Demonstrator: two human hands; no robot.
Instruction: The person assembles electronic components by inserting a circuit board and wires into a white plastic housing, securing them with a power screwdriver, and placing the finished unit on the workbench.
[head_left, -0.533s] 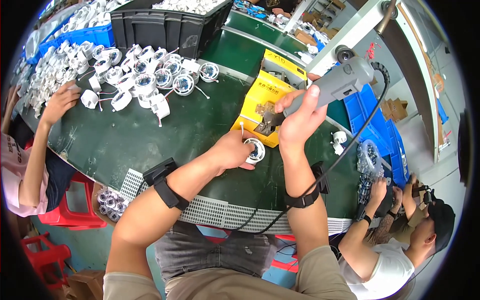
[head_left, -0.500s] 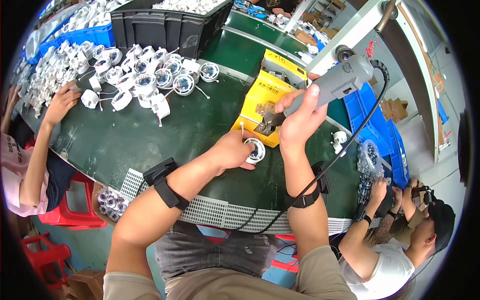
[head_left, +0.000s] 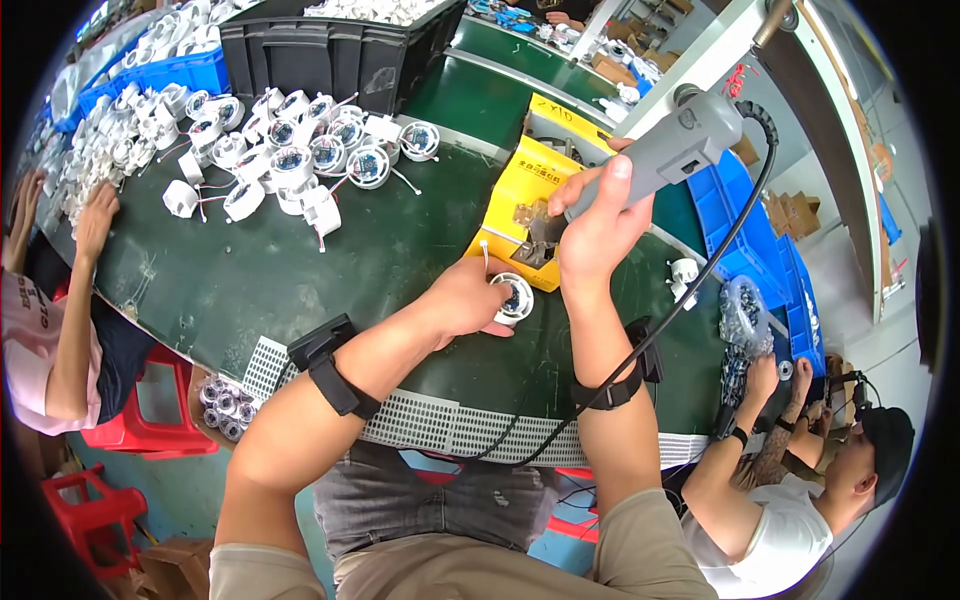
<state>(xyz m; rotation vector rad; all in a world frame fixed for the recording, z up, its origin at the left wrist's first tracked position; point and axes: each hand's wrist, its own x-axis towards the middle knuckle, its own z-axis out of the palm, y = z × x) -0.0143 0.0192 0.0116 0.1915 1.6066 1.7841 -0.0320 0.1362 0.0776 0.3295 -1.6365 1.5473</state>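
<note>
My left hand (head_left: pixel 463 300) is closed around a round white housing (head_left: pixel 513 299) with a circuit board inside, held low over the green tabletop. A thin wire with a white plug stands up behind the fingers. My right hand (head_left: pixel 607 225) is wrapped round a grey corded electric screwdriver (head_left: pixel 672 152), its body tilted up to the right. The tool's lower end points at the metal front of a yellow screw feeder (head_left: pixel 522 187), just beyond my left hand. My right hand hides the tip, so I cannot tell whether it touches the feeder.
Many similar white housings (head_left: pixel 291 165) lie heaped at the left, before a black crate (head_left: pixel 330 60). The screwdriver's black cable (head_left: pixel 690 296) hangs across my right forearm. Blue bins (head_left: pixel 745 250) stand at the right. Co-workers sit at both sides, one hand (head_left: pixel 97 222) reaching into the left heap.
My right hand and the screwdriver have shifted slightly. The left co-worker's hand has moved left, away from the housings. My left hand keeps its hold.
</note>
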